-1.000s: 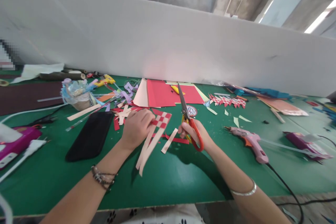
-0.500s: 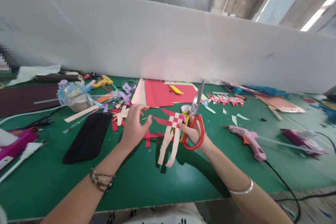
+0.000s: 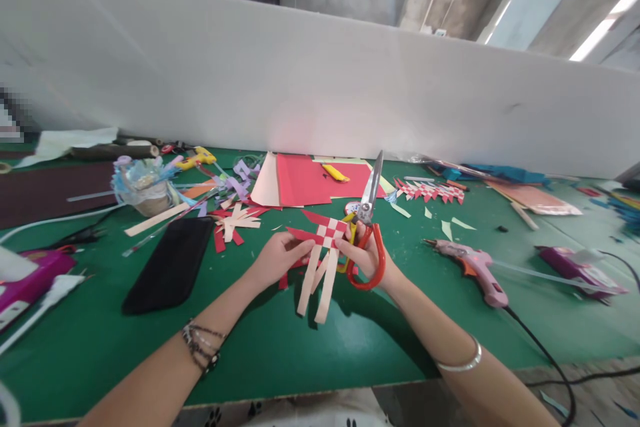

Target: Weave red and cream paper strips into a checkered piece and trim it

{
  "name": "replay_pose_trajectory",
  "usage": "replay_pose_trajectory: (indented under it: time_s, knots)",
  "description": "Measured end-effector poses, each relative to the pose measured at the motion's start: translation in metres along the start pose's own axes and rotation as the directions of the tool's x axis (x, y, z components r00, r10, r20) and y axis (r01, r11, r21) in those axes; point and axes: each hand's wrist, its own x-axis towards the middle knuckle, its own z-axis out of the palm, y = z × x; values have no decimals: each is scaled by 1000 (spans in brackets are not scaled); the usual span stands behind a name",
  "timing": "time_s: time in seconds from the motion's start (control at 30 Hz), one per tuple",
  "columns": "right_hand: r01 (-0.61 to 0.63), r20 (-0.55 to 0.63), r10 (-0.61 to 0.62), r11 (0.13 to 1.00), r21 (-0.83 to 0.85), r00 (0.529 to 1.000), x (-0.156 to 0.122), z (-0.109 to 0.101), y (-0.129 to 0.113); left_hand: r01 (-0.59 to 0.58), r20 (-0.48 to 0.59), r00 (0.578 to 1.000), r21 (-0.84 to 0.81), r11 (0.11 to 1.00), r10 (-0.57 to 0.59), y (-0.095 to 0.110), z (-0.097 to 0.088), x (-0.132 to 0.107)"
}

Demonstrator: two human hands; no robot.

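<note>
A woven paper piece (image 3: 329, 233) in red and cream checks hangs between my two hands over the table. Its red strips point left and its cream strips dangle down. My left hand (image 3: 283, 255) pinches it at the red strips on the left. With thumb and fingers my right hand (image 3: 367, 252) grips the checked part from the right. Hooked in that same hand is a pair of scissors (image 3: 370, 193) with red and yellow handles, blades pointing up and away. Red paper strips (image 3: 283, 280) lie on the table, partly hidden behind my left hand and the piece.
A black phone (image 3: 170, 265) lies left, near a cup of ribbons (image 3: 145, 187). Red paper sheets (image 3: 305, 180) with a yellow cutter (image 3: 335, 173) sit at the back. Right are a pink glue gun (image 3: 473, 263) with its cord and finished woven pieces (image 3: 430, 191). A white partition (image 3: 320, 80) stands behind.
My left hand has moved right and down from beside the woven piece and taken hold of its red strips. The scissors and the piece have shifted slightly left.
</note>
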Motion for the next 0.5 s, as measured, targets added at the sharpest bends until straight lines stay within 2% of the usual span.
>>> replay_pose_trajectory:
  time_s: [0.13, 0.3, 0.4, 0.5]
  knots:
    - [-24, 11, 24, 998, -56, 1000, -2, -1, 1, -71, -18, 997, 81, 994, 73, 1, -2, 1]
    - [23, 24, -19, 984, -179, 1000, -3, -4, -1, -145, -45, 987, 166, 975, 155, 4, -4, 1]
    - [43, 21, -39, 954, -295, 999, -4, -11, -4, -172, -157, 968, 144, 975, 194, 4, -11, 3]
    - [111, 84, -80, 864, -490, 993, -5, -18, -7, -166, -317, 934, 20, 986, 164, 4, -22, 7]
